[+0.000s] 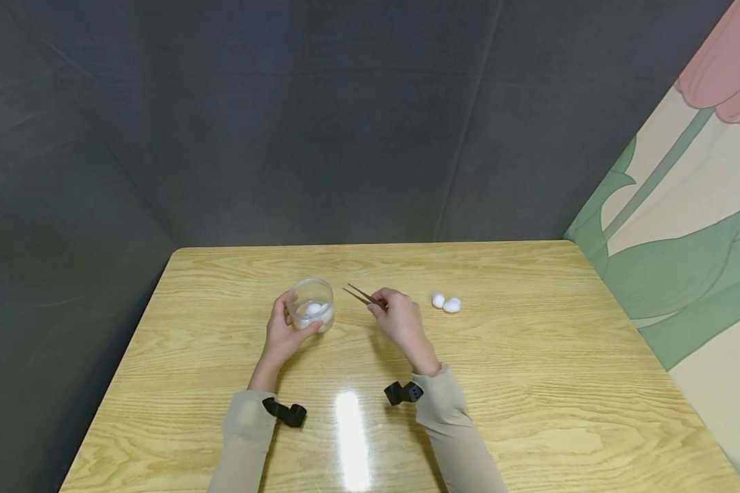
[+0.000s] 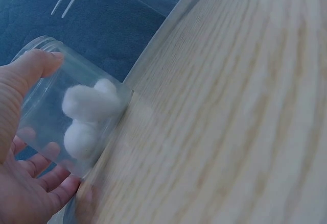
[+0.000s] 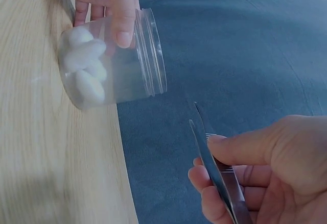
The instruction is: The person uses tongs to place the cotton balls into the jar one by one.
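A clear plastic jar (image 3: 125, 73) without a lid stands on the table, with several white cotton balls (image 2: 89, 104) at its bottom. My left hand (image 1: 286, 335) grips the jar from the left, thumb on the near side and fingers round the back. To the right of the jar, my right hand (image 1: 401, 318) pinches metal tweezers (image 3: 217, 170) between thumb and fingers. The tweezers' tips are spread apart, hold nothing and point toward the jar's mouth. Beyond the right hand, two cotton balls (image 1: 452, 305) lie side by side on the table.
The wooden table (image 1: 567, 383) reaches back to a dark cloth (image 1: 321, 137) hung behind it and along the left. A curtain with a flower pattern (image 1: 684, 274) hangs at the right. Black wrist cameras (image 1: 403, 393) sit on both sleeves.
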Motion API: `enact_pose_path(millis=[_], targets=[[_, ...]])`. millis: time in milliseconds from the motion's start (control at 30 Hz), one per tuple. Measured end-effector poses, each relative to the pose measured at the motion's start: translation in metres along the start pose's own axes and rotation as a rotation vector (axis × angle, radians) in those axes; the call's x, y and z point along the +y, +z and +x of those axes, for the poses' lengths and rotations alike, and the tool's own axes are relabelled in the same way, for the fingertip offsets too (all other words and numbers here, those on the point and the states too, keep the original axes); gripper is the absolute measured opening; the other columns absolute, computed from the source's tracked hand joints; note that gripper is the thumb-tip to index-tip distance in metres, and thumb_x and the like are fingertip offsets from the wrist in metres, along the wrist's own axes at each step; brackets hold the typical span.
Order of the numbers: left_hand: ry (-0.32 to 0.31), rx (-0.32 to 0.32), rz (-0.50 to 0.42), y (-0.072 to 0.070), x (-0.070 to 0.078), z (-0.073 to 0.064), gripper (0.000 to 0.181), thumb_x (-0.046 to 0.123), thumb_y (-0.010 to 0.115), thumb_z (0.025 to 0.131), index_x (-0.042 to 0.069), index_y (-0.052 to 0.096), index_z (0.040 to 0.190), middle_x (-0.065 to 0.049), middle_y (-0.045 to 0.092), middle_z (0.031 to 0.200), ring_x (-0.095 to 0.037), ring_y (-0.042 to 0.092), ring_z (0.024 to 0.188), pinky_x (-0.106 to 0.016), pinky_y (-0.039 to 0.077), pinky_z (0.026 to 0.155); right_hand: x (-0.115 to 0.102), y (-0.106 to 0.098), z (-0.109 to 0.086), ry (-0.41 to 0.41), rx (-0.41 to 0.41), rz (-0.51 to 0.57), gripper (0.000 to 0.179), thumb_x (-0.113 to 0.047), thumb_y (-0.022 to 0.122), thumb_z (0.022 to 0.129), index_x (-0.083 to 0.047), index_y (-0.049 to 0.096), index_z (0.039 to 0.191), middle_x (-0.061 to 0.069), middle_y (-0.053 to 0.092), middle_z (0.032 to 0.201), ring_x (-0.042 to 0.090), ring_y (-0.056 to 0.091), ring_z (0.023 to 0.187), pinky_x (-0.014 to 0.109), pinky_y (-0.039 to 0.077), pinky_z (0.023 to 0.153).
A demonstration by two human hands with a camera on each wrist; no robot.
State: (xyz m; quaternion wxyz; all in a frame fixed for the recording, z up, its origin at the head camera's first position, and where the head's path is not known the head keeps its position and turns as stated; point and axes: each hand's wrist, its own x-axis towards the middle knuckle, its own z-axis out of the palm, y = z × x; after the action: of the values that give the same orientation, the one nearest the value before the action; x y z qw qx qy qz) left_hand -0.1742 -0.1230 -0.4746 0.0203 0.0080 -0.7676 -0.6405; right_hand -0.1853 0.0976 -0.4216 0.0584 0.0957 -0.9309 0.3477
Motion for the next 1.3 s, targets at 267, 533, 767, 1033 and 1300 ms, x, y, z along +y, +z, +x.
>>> enact_pose_path(millis=[267,533,767,1033,1300], targets=[[0.003,-0.001,0.003,0.000,0.000,-0.001,0.081,0.001,0.075,0.076,-0.002,0.027,0.141,-0.025,0.033,0.142,-0.039,0.033,0.128,-0.049,0.032,0.101,0.006,-0.005,-0.001,0.037,0.003,0.016,0.012,-0.014,0.066,0.088,-0.004,0.069,0.094,0.005,0.066,0.079,0.015,0.058,0.063,0.032,0.046,0.059],[0.008,-0.008,-0.003,-0.001,-0.002,0.000,0.081,0.001,0.074,0.077,-0.004,0.025,0.142,-0.026,0.032,0.142,-0.040,0.033,0.128,-0.050,0.032,0.102,0.013,-0.010,-0.002,0.042,0.026,0.036,0.011,-0.011,0.066,0.087,-0.002,0.068,0.093,0.007,0.066,0.079,0.016,0.056,0.062,0.029,0.046,0.056],[0.015,-0.009,-0.005,-0.001,-0.001,0.000,0.081,0.001,0.074,0.076,-0.004,0.026,0.141,-0.026,0.032,0.142,-0.039,0.033,0.128,-0.049,0.032,0.101,0.019,-0.016,-0.002,0.053,0.034,0.016,0.012,-0.011,0.066,0.087,-0.002,0.069,0.093,0.008,0.066,0.080,0.016,0.057,0.063,0.030,0.047,0.057],[0.028,-0.009,0.001,-0.001,-0.002,0.001,0.081,0.000,0.074,0.076,-0.006,0.026,0.141,-0.027,0.032,0.141,-0.039,0.033,0.128,-0.050,0.031,0.101,0.023,-0.022,-0.002,0.047,0.047,0.022,0.013,-0.011,0.066,0.087,-0.001,0.069,0.094,0.008,0.066,0.080,0.017,0.057,0.063,0.032,0.047,0.058],[0.022,-0.009,0.004,-0.001,-0.002,0.001,0.081,0.000,0.074,0.076,-0.005,0.026,0.141,-0.027,0.033,0.141,-0.039,0.033,0.128,-0.049,0.031,0.100,0.031,-0.027,-0.002,0.054,0.061,0.006,0.014,-0.012,0.066,0.088,0.000,0.068,0.094,0.008,0.066,0.080,0.016,0.055,0.061,0.031,0.044,0.055]])
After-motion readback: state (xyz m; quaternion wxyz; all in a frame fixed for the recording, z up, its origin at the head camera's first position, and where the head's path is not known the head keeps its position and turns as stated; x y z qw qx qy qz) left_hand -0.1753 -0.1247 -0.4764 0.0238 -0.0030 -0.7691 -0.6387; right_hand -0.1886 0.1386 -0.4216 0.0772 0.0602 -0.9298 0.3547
